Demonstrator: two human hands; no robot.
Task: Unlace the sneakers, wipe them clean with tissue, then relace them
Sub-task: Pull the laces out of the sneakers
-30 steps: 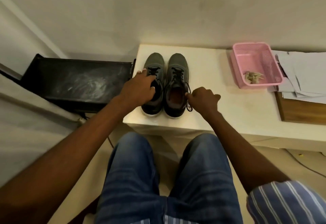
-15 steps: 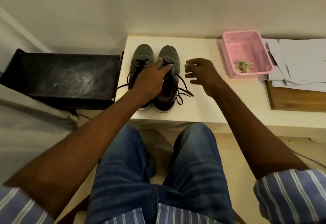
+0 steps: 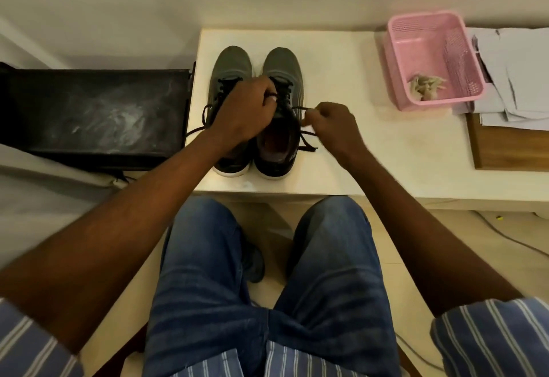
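1. Head view: two grey sneakers stand side by side, toes toward the wall, at the left end of the white table [image 3: 341, 168]; the left sneaker [image 3: 230, 63] touches the right sneaker [image 3: 282, 63].
2. The left hand [image 3: 242, 112], which half a second ago lay flat across both tongues, is now curled with fingers pressed together over the right sneaker's lacing, apparently gripping a lace, though blur hides the contact.
3. The right hand [image 3: 332, 121], earlier hovering open and clear of the shoe, has dropped beside it; its fingertips [image 3: 309, 115] pinch a black lace [image 3: 298, 108] drawn sideways.
4. Loose lace ends [image 3: 307, 147] trail on the table.
5. A pink basket [image 3: 430, 23] holding crumpled tissue [image 3: 424, 85] stands well apart to the right.
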